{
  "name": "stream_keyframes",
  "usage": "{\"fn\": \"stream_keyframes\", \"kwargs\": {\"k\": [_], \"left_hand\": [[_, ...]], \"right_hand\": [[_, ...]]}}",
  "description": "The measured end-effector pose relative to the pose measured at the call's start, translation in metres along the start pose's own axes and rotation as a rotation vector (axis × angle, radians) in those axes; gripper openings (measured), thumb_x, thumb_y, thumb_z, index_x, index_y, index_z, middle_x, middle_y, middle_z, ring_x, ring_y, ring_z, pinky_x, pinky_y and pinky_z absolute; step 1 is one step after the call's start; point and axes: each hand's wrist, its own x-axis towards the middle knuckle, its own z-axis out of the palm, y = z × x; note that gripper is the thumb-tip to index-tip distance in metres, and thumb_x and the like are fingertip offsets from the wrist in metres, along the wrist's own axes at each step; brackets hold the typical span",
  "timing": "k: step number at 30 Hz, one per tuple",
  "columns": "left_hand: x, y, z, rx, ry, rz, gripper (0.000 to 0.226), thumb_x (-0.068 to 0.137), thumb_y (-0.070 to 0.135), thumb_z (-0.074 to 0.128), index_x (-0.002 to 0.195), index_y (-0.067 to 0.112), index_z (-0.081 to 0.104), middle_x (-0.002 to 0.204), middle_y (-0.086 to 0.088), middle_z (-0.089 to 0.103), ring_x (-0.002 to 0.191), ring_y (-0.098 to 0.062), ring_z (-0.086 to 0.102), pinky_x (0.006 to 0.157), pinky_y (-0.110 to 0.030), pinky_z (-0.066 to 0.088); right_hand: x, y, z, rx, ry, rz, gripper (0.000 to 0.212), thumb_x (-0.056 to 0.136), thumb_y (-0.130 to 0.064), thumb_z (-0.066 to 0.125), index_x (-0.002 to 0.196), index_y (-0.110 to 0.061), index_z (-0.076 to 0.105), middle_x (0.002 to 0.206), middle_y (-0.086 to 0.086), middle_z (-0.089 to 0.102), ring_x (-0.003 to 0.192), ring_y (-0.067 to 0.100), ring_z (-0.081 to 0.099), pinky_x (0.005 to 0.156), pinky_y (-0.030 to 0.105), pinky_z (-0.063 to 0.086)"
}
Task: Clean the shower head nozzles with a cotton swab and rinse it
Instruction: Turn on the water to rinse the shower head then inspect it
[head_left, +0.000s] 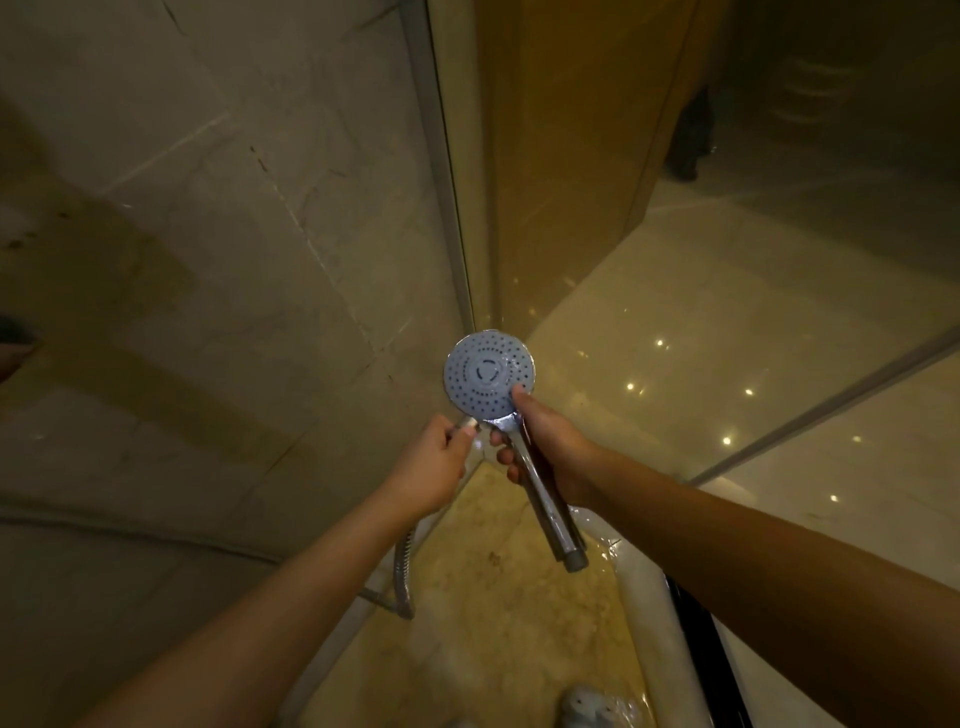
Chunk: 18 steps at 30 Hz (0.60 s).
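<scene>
The round shower head (488, 371) faces up at me, its pale face dotted with nozzle holes. My right hand (550, 452) grips its chrome handle (553, 519), with the thumb resting on the lower right rim of the face. My left hand (431, 467) pinches a thin cotton swab (467, 427), whose tip sits at the lower left edge of the face, close to where the handle begins. Most of the swab is hidden inside my fingers.
A metal shower hose (404, 577) hangs below my left forearm. A tiled wall (234, 260) fills the left side, and a glass partition frame (449, 208) runs up the middle. The floor (493, 623) below is wet. A pale shoe tip (587, 701) shows at the bottom.
</scene>
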Motion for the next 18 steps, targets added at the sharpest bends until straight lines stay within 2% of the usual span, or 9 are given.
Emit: {"fn": "stream_keyframes", "kwargs": {"k": [5, 8, 12, 15, 18], "left_hand": [[-0.005, 0.012, 0.015, -0.025, -0.098, 0.105, 0.022, 0.096, 0.038, 0.037, 0.080, 0.024, 0.042, 0.070, 0.002, 0.047, 0.057, -0.011, 0.041, 0.054, -0.028, 0.036], [0.004, 0.024, 0.012, -0.023, -0.075, 0.125, 0.020, 0.097, 0.037, 0.038, 0.082, 0.024, 0.041, 0.072, 0.002, 0.047, 0.057, -0.009, 0.042, 0.052, -0.026, 0.035], [0.020, 0.027, -0.003, 0.003, 0.007, 0.076, 0.024, 0.096, 0.041, 0.036, 0.101, 0.018, 0.042, 0.079, 0.003, 0.048, 0.060, -0.008, 0.043, 0.049, -0.024, 0.035], [0.026, 0.018, -0.011, 0.022, 0.048, 0.055, 0.019, 0.096, 0.042, 0.037, 0.089, 0.024, 0.040, 0.075, 0.002, 0.049, 0.055, -0.010, 0.042, 0.045, -0.025, 0.030], [0.027, 0.009, -0.017, 0.037, 0.063, 0.041, 0.022, 0.095, 0.039, 0.039, 0.078, 0.026, 0.036, 0.069, 0.000, 0.047, 0.051, -0.012, 0.038, 0.045, -0.025, 0.027]], "right_hand": [[-0.006, 0.005, -0.005, -0.046, -0.013, 0.021, 0.049, 0.100, -0.049, 0.033, 0.110, -0.008, 0.057, 0.069, 0.003, 0.054, 0.053, 0.012, 0.048, 0.044, 0.020, 0.042], [-0.008, 0.008, -0.006, -0.040, -0.008, 0.019, 0.057, 0.099, -0.056, 0.024, 0.100, -0.009, 0.058, 0.070, 0.004, 0.053, 0.055, 0.013, 0.047, 0.048, 0.023, 0.040], [-0.010, 0.006, -0.006, -0.059, -0.012, 0.019, 0.052, 0.099, -0.052, 0.030, 0.112, -0.007, 0.052, 0.070, 0.004, 0.053, 0.055, 0.013, 0.046, 0.046, 0.021, 0.040], [-0.011, 0.001, -0.006, -0.074, -0.009, 0.007, 0.048, 0.100, -0.047, 0.036, 0.125, -0.008, 0.048, 0.070, 0.004, 0.052, 0.054, 0.013, 0.046, 0.044, 0.021, 0.041], [-0.011, -0.003, -0.006, -0.101, -0.024, 0.015, 0.042, 0.101, -0.045, 0.034, 0.119, -0.010, 0.051, 0.068, 0.003, 0.052, 0.053, 0.012, 0.046, 0.042, 0.020, 0.041]]}}
